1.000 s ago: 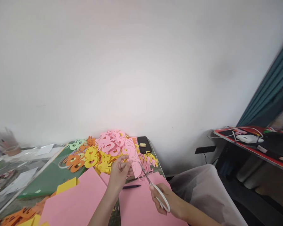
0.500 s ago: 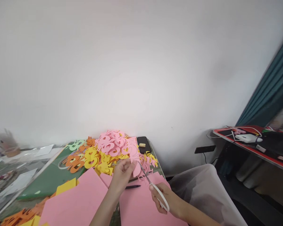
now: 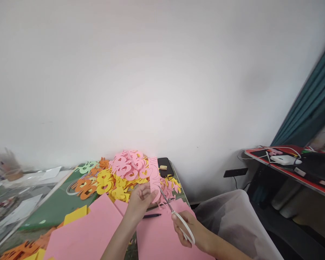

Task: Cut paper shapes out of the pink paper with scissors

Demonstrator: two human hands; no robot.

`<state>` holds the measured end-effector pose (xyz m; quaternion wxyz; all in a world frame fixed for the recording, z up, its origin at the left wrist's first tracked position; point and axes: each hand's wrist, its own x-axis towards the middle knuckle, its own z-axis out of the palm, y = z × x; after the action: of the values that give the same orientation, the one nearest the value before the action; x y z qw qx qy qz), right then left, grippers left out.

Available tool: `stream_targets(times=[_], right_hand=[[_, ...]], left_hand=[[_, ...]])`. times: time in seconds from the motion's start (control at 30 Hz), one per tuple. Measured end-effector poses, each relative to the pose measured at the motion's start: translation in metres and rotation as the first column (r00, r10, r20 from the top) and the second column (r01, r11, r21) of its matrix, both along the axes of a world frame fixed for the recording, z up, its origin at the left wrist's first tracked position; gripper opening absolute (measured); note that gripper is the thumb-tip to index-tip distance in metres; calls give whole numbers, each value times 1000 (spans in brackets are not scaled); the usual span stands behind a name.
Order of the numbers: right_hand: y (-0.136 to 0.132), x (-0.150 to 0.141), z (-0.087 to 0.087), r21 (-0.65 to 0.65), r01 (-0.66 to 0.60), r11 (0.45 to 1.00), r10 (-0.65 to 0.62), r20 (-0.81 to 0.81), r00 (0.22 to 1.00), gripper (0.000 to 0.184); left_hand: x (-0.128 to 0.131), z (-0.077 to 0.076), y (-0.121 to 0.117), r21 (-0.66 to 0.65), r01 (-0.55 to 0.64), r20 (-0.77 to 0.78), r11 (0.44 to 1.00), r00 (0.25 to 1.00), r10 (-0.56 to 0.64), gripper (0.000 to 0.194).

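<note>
The pink strip [image 3: 154, 174] bears dark curves; the scissors [image 3: 186, 226] are white-handled.

This looks like a craft corner, whether in a home or a studio cannot be told. Heaps of paper cutouts [image 3: 128, 167], pink sheets [image 3: 86, 231], a pen [image 3: 152, 215] and scissors [image 3: 189, 229] crowd a green-topped table [image 3: 52, 206] against a plain white wall [image 3: 162, 79]. A teal curtain [image 3: 307, 97] hangs by a cluttered red-edged table [image 3: 287, 169].
</note>
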<state>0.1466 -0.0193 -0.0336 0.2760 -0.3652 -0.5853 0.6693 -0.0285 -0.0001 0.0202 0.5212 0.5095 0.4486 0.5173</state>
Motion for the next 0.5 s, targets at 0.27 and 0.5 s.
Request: stream_targets(times=[0.27, 0.5], right_hand=[[-9, -1, 13, -4, 37, 999, -37, 30, 999, 55], [-5, -2, 9, -11, 17, 1000, -17, -11, 1000, 54]], left_hand=[[4, 0, -4, 9, 3, -57, 1000, 998, -2, 32], [1, -3, -2, 9, -7, -41, 1000, 999, 7, 39]])
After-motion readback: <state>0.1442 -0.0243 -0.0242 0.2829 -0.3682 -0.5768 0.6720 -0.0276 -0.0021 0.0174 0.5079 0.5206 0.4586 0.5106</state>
